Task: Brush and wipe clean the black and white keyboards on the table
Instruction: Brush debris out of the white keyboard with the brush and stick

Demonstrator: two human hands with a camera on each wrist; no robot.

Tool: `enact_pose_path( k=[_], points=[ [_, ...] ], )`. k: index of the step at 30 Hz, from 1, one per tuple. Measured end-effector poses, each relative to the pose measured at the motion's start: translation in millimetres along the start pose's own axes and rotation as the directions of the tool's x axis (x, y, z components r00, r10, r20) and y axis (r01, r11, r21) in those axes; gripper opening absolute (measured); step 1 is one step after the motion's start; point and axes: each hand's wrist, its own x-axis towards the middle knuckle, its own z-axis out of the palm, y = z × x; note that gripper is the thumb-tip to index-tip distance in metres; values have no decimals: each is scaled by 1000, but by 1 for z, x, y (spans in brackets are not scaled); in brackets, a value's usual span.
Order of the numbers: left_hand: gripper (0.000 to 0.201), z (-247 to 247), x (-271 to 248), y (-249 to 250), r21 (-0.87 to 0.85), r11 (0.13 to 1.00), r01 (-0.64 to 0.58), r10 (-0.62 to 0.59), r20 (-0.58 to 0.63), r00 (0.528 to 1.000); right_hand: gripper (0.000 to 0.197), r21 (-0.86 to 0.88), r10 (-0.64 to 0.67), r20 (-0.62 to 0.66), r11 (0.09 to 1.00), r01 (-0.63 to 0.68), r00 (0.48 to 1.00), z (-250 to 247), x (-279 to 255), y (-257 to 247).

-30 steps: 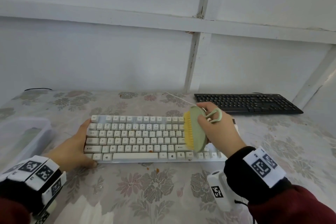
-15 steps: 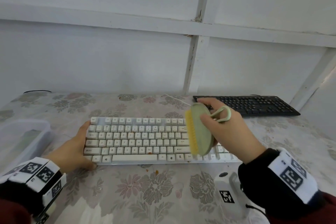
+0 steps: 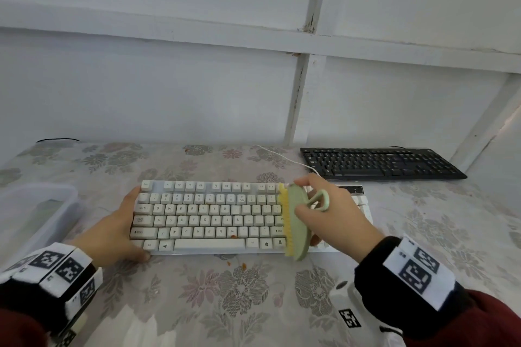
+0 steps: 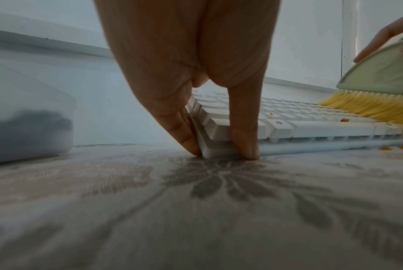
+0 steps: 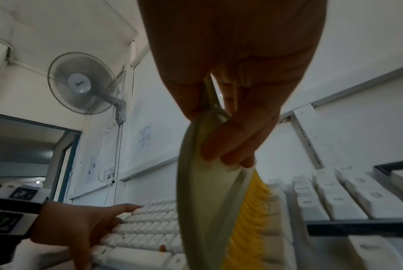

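Note:
The white keyboard (image 3: 208,217) lies in front of me, with orange crumbs (image 3: 232,236) on its lower keys. My left hand (image 3: 118,231) grips its left end; thumb and a finger pinch the front-left corner (image 4: 221,151). My right hand (image 3: 306,211) holds a green brush (image 3: 297,222) on edge by its back. The yellow bristles (image 4: 369,106) rest on the keys at the right end of the main block. In the right wrist view, my fingers (image 5: 230,155) curl round the brush (image 5: 205,201). The black keyboard (image 3: 377,163) sits untouched at the back right.
A translucent plastic container (image 3: 36,211) stands at the left of the table. More crumbs (image 3: 242,265) lie on the floral tablecloth (image 3: 239,304) before the white keyboard. Its white cable (image 3: 282,156) runs to the back. A white wall closes the far side.
The brush has come down and slid toward the front edge of the white keyboard. My left hand has kept its hold on the keyboard's left end.

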Motion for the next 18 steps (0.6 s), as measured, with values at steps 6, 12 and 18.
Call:
enact_pose_path(
  k=[6, 12, 18],
  points=[
    [126, 0, 0, 1, -5, 1000, -13, 13, 1, 1000, 31, 17, 76, 145, 997, -79, 987, -9, -16, 13],
    [125, 0, 2, -3, -18, 1000, -11, 12, 7, 1000, 35, 123, 2, 18, 992, -4, 1000, -34, -4, -2],
    [128, -1, 4, -6, -20, 1000, -12, 12, 9, 1000, 37, 187, -5, -96, 982, 23, 995, -30, 21, -3]
  ],
)
